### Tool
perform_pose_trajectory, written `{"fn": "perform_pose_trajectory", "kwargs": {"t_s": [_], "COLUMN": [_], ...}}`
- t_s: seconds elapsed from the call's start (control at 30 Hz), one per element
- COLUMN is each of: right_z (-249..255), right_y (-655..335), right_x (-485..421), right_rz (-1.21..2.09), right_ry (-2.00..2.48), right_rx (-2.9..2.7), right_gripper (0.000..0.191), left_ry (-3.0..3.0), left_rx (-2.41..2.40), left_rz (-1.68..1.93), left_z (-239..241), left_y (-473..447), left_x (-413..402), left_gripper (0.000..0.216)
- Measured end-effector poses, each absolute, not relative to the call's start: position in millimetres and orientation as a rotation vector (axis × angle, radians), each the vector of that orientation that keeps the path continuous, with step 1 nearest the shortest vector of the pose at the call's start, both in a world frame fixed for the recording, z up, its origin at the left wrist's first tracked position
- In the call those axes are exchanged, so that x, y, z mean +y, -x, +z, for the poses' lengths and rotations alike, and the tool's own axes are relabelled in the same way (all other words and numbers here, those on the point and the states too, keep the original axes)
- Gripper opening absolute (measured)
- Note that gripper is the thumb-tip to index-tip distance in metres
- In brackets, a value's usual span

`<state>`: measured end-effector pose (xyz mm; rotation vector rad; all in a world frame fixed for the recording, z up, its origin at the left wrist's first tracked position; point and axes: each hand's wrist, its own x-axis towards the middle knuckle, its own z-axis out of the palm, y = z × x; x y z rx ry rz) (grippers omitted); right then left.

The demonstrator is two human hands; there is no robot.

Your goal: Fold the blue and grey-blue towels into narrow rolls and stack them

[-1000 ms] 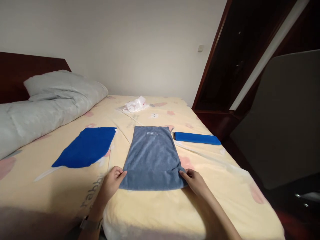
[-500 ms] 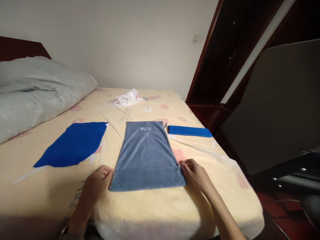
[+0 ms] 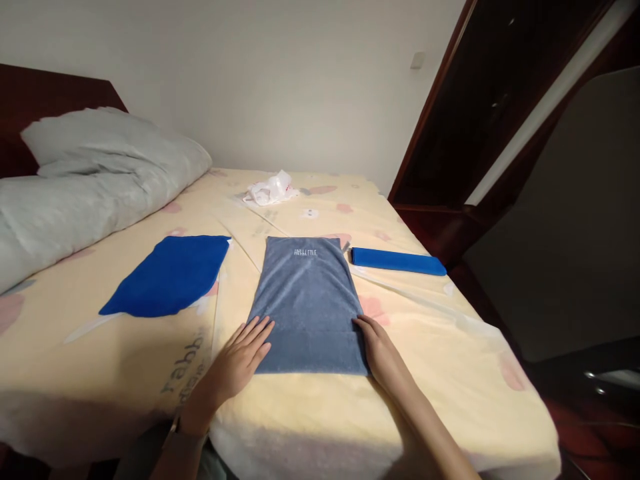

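Note:
A grey-blue towel point(image 3: 310, 293) with white lettering near its far end lies spread in front of me, its near end folded over in a band. My left hand point(image 3: 245, 357) rests flat on the left side of this band, fingers stretched out and a little apart. At the towel's right edge lies my right hand point(image 3: 380, 347), its fingertips on the cloth and its fingers slightly bent; the thumb is hidden. A blue cloth point(image 3: 170, 277) is spread flat on the left. On the right is another blue cloth point(image 3: 397, 261), folded into a narrow strip.
All the cloths lie on a bed with a yellow patterned sheet point(image 3: 310, 413). A crumpled white plastic bag point(image 3: 273, 189) sits near the far edge, and a grey quilt point(image 3: 115, 167) is heaped at the left. A wall stands behind, with dark furniture at the right.
My left hand has gone from pinching the towel's left edge to lying flat on the fold. My right hand has loosened at the right edge. The view has shifted slightly.

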<state>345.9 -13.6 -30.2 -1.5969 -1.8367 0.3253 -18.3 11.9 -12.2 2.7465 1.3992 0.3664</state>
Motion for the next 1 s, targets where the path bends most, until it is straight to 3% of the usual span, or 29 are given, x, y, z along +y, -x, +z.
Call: {"fn": "perform_pose_trajectory", "kwargs": {"t_s": [0.27,0.47,0.73,0.93,1.0], "right_z": [2.9,-1.6,-8.6,15.0,25.0], "right_y": [-317.4,-281.1,-351.7,-366.7,-362.1], "right_x": [-22.2,-27.8,-35.0,-37.6,-38.1], "right_rz": [-0.017,0.064,0.195,0.327,0.318], "right_ry": [1.381,1.221,1.489,1.521,1.453], "right_rx": [-2.120,-2.475,-2.380,-2.414,-2.436], "right_gripper": [0.049,0.052,0.063,0.095,0.088], "left_ry": [-2.935,-2.968,-2.813,-2.622,-2.556], "left_rx": [1.366,1.064,1.164,1.186,1.211], "left_rz": [0.581,0.415,0.307,0.355,0.405], "left_z": [27.6,16.8,1.2,21.4,28.2], "left_y": [-23.9,-58.6,2.4,25.9,30.8], "left_x": [-7.2,-17.1,-4.1,-2.0,-0.7], "left_gripper": [0.052,0.061,0.069,0.073,0.065]}}
